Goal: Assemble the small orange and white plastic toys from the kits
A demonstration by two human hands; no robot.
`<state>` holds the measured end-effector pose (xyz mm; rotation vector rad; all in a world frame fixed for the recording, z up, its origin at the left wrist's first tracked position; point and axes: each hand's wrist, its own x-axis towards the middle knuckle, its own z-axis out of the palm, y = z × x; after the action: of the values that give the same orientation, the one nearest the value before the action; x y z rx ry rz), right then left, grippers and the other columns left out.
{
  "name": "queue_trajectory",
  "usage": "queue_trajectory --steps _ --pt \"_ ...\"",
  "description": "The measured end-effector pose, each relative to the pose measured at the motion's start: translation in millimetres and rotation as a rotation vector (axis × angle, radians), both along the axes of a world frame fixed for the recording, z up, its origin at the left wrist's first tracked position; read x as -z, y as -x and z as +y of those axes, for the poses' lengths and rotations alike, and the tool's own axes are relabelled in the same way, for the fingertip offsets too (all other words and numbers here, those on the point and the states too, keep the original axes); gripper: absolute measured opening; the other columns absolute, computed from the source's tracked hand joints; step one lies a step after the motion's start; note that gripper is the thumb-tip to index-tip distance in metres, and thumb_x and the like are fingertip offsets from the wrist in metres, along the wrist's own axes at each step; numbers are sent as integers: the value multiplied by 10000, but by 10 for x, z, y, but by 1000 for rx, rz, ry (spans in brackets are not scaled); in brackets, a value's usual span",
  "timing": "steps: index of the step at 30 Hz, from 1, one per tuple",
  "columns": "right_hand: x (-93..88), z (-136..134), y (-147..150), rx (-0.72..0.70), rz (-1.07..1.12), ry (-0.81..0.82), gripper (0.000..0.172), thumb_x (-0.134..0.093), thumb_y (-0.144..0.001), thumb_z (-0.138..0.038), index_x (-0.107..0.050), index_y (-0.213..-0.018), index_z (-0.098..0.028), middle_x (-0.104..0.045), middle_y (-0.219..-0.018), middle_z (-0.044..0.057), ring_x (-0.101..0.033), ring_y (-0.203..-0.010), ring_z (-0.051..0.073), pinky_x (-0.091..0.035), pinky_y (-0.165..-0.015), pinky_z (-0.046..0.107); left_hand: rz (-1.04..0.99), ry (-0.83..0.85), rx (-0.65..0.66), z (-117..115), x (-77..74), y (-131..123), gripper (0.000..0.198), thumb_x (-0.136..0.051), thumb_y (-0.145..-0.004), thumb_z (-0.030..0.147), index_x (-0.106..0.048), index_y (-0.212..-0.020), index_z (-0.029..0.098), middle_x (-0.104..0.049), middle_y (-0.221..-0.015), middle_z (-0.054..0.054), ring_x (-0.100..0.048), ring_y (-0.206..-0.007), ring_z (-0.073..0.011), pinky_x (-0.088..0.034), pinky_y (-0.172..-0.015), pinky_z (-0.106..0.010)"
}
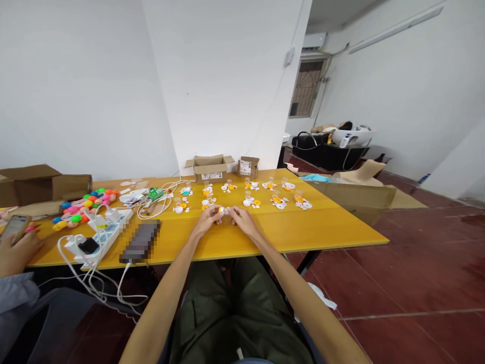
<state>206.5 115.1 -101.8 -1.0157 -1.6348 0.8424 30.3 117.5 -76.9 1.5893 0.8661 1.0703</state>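
Note:
Over the yellow table (303, 232), my left hand (208, 220) and my right hand (241, 219) meet near the front edge. Between their fingertips is a small white and orange plastic part (222, 210), too small to name more closely. Both hands have their fingers closed on it. Just beyond them lie several groups of white and orange discs, such as a white disc (247, 202) and an orange disc (257, 202). Small clear cups stand among these groups, one being a clear cup (299, 193) at the right.
Left of my arms are a phone (140, 241), a white power strip (109, 237) with cables, and colourful plastic pieces (87, 205). Cardboard boxes, one an open box (209, 169), stand by the wall. At far left, another person's hand (17, 250) holds a phone.

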Motion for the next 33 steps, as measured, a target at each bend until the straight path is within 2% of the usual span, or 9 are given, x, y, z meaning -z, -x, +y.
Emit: queue_trajectory --steps 4,9,14,19,25,30,33 --pt "5 -2 12 -9 69 -19 420 -616 -804 -653 -578 -864 -239 -639 -770 -8 -590 -624 150 -478 -524 256 -10 -1 3 -3 -3 2 397 -791 -728 484 -705 -962 175 -627 -659 4 -590 -590 -141 -469 -595 -268" --pt "-20 -12 11 -15 -3 5 424 -531 -880 -624 -563 -727 -229 -567 -599 -25 -552 -536 145 -480 -560 277 -9 0 -3 -22 -23 1 385 -793 -724 476 -703 -945 174 -611 -632 11 -577 -575 -136 -464 -587 -263" --pt "-47 -36 28 -8 73 -29 410 -642 -775 -639 -578 -846 -240 -642 -770 -1 -598 -649 169 -469 -540 272 -22 -2 1 -29 -34 1 381 -794 -722 475 -706 -935 171 -612 -627 10 -571 -570 -133 -469 -593 -265" --pt "-53 -38 18 -18 -8 4 413 -539 -866 -615 -553 -716 -230 -549 -588 -32 -538 -526 142 -458 -560 283 -28 -8 7 -33 -36 1 389 -801 -718 475 -711 -939 169 -617 -624 10 -572 -564 -129 -475 -595 -262" --pt "-50 -41 23 -10 70 -35 419 -636 -776 -644 -575 -838 -234 -640 -771 -9 -579 -627 149 -461 -537 261 -23 -1 7 -22 -22 -1 384 -788 -734 472 -712 -947 162 -613 -620 12 -578 -576 -132 -469 -600 -257" --pt "-45 -35 9 -20 -8 -13 428 -523 -867 -634 -561 -728 -230 -557 -599 -30 -541 -533 140 -464 -563 280 -18 0 4 -13 -13 -2 375 -786 -739 469 -707 -946 165 -610 -618 16 -568 -566 -128 -458 -590 -255" --pt "-34 -31 5 -13 28 -36 415 -577 -830 -646 -587 -824 -231 -628 -728 -8 -573 -602 147 -470 -556 268 -26 -2 8 -6 -6 3 386 -790 -733 474 -704 -948 165 -611 -621 15 -571 -567 -128 -455 -585 -254"
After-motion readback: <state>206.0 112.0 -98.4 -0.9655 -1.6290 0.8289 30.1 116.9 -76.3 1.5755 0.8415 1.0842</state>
